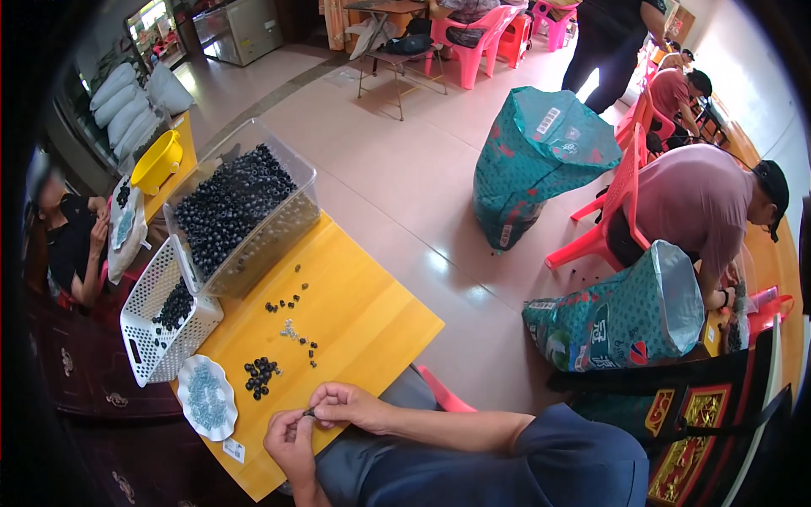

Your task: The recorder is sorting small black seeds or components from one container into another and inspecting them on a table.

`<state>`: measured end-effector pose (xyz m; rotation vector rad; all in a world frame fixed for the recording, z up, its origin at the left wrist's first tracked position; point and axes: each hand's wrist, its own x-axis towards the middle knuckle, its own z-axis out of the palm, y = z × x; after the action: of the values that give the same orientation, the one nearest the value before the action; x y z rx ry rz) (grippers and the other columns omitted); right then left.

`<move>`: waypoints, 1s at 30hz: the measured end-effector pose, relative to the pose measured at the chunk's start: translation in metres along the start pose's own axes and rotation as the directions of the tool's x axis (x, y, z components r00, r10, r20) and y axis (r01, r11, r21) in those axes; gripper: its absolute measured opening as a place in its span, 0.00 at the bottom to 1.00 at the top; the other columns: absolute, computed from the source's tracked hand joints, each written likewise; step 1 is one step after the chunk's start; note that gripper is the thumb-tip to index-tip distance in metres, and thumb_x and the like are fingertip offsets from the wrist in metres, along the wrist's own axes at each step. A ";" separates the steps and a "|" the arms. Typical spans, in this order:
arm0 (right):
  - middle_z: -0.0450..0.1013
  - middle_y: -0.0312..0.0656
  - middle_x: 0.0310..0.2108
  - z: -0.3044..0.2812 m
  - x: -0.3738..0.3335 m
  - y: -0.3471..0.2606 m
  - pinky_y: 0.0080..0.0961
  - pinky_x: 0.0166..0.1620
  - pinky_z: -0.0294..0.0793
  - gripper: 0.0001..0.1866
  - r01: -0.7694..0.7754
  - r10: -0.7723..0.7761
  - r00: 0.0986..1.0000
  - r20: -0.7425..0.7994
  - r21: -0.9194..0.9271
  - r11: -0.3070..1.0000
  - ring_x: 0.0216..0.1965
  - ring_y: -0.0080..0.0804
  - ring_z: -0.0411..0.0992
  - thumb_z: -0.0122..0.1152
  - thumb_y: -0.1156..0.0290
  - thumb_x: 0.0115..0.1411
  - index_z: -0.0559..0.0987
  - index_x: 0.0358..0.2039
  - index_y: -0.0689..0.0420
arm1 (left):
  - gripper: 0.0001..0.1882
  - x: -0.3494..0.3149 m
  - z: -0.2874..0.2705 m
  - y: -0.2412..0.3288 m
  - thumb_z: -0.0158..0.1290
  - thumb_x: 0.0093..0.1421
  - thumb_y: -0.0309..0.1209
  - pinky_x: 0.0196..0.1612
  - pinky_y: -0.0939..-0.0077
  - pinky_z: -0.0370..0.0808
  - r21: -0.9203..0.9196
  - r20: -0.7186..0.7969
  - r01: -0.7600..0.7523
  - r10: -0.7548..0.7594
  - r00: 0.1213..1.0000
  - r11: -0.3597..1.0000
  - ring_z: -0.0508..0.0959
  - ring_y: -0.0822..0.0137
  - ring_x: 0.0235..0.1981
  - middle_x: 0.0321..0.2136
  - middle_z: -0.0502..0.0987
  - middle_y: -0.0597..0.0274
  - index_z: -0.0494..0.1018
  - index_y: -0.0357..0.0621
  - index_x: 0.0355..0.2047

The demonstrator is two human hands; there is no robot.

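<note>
My left hand (291,444) and my right hand (348,406) meet over the near edge of a yellow table (372,296). Fingertips of both pinch a small dark piece (309,412), mostly covered, its kind too small to tell. Just beyond my hands lies a cluster of round black parts (261,377). Smaller black parts (287,304) and a little heap of pale, clear-looking bits (291,331) are scattered farther up the table. To the left, a white scalloped plate (191,429) holds many pale blue bits (208,397).
A clear bin (253,269) full of black parts stands at the table's far end, beside a white perforated basket (142,346). Teal sacks (528,139) (608,317) stand on the floor to the right. Other people sit at left and right; a yellow basin (158,165) is far left.
</note>
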<state>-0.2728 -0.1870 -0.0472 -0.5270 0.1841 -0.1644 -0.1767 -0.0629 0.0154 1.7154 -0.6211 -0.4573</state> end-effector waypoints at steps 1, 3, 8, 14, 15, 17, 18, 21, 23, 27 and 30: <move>0.72 0.30 0.30 -0.001 0.000 0.000 0.15 0.38 0.70 0.09 0.004 -0.004 1.000 0.006 -0.008 1.000 0.32 0.17 0.70 0.60 0.68 0.67 0.74 0.44 0.56 | 0.07 0.000 0.002 0.003 0.57 0.53 0.11 0.32 0.86 0.70 0.056 -0.020 -0.064 0.065 0.998 0.996 0.74 0.77 0.30 0.31 0.75 0.64 0.77 0.31 0.32; 0.73 0.30 0.31 -0.003 0.001 0.001 0.14 0.38 0.70 0.09 0.005 -0.005 1.000 0.013 -0.015 1.000 0.33 0.17 0.71 0.61 0.67 0.67 0.74 0.44 0.55 | 0.07 0.002 0.002 0.006 0.58 0.53 0.11 0.31 0.86 0.70 0.080 -0.013 -0.074 0.076 0.997 0.994 0.74 0.77 0.30 0.30 0.75 0.64 0.77 0.31 0.32; 0.74 0.31 0.31 -0.003 0.001 -0.001 0.15 0.37 0.70 0.09 0.026 -0.025 1.000 0.009 -0.070 0.997 0.33 0.17 0.71 0.61 0.69 0.66 0.77 0.44 0.58 | 0.07 0.003 -0.004 0.005 0.58 0.52 0.11 0.31 0.85 0.68 0.064 0.011 -0.056 0.055 0.998 0.996 0.73 0.76 0.29 0.29 0.74 0.64 0.78 0.31 0.31; 0.74 0.32 0.31 -0.001 0.000 -0.002 0.16 0.37 0.71 0.08 0.014 -0.016 1.000 -0.015 -0.133 0.991 0.32 0.17 0.71 0.60 0.71 0.67 0.77 0.44 0.60 | 0.06 0.002 -0.006 0.007 0.60 0.52 0.13 0.31 0.85 0.68 0.093 0.034 -0.075 0.072 0.997 0.993 0.73 0.76 0.29 0.28 0.74 0.63 0.78 0.31 0.31; 0.74 0.32 0.31 -0.002 -0.001 -0.002 0.16 0.37 0.71 0.08 0.016 -0.019 1.000 -0.018 -0.133 0.991 0.32 0.17 0.71 0.60 0.71 0.67 0.77 0.44 0.60 | 0.06 0.002 -0.006 0.006 0.60 0.52 0.13 0.31 0.84 0.68 0.097 0.038 -0.093 0.090 0.995 0.991 0.73 0.75 0.29 0.28 0.75 0.63 0.78 0.31 0.31; 0.74 0.32 0.30 0.000 -0.002 -0.003 0.16 0.37 0.71 0.08 0.021 -0.023 1.000 -0.012 -0.114 0.993 0.32 0.18 0.71 0.60 0.71 0.67 0.77 0.43 0.60 | 0.06 0.002 -0.005 0.005 0.60 0.52 0.13 0.31 0.84 0.68 0.100 0.042 -0.111 0.108 0.993 0.989 0.73 0.75 0.29 0.28 0.75 0.63 0.78 0.31 0.30; 0.74 0.32 0.30 0.001 -0.003 -0.003 0.16 0.37 0.71 0.08 0.020 -0.021 1.000 -0.012 -0.113 0.993 0.32 0.18 0.71 0.60 0.71 0.67 0.77 0.43 0.60 | 0.06 0.000 -0.005 0.005 0.60 0.52 0.14 0.31 0.84 0.68 0.080 0.025 -0.097 0.095 0.995 0.992 0.73 0.75 0.29 0.28 0.75 0.63 0.77 0.32 0.30; 0.74 0.32 0.30 0.005 -0.002 0.002 0.16 0.36 0.70 0.08 0.015 -0.016 1.000 -0.004 -0.126 0.992 0.32 0.17 0.70 0.59 0.71 0.67 0.77 0.43 0.60 | 0.05 -0.004 -0.007 0.005 0.60 0.52 0.14 0.31 0.82 0.69 0.105 -0.017 -0.060 0.062 0.998 0.993 0.73 0.73 0.28 0.27 0.75 0.62 0.77 0.32 0.29; 0.75 0.32 0.31 0.005 -0.001 0.009 0.16 0.36 0.70 0.09 0.016 -0.019 1.000 -0.016 -0.206 0.978 0.32 0.16 0.70 0.59 0.71 0.67 0.78 0.45 0.59 | 0.03 -0.007 -0.013 0.003 0.60 0.53 0.15 0.31 0.82 0.69 0.217 -0.026 -0.067 0.074 0.997 0.974 0.73 0.74 0.27 0.25 0.75 0.63 0.77 0.33 0.28; 0.77 0.35 0.39 0.003 -0.005 -0.004 0.21 0.47 0.74 0.11 -0.018 -0.041 0.982 -0.182 -0.312 0.950 0.40 0.21 0.73 0.60 0.71 0.67 0.79 0.48 0.58 | 0.03 0.007 -0.004 0.009 0.59 0.54 0.17 0.28 0.80 0.67 0.289 0.052 -0.130 0.120 0.991 0.948 0.71 0.74 0.25 0.24 0.75 0.63 0.78 0.34 0.29; 0.77 0.36 0.36 0.000 -0.008 -0.017 0.19 0.42 0.76 0.09 0.030 -0.074 0.986 -0.150 -0.275 0.961 0.35 0.21 0.75 0.59 0.72 0.67 0.77 0.46 0.57 | 0.04 0.011 0.005 0.020 0.61 0.54 0.16 0.30 0.82 0.68 0.225 0.063 -0.106 0.094 0.994 0.969 0.74 0.75 0.27 0.27 0.76 0.62 0.79 0.33 0.31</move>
<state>-0.2825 -0.1999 -0.0373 -0.7944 0.3526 -0.2348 -0.1740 -0.0767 0.0337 1.8839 -0.8197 -0.3707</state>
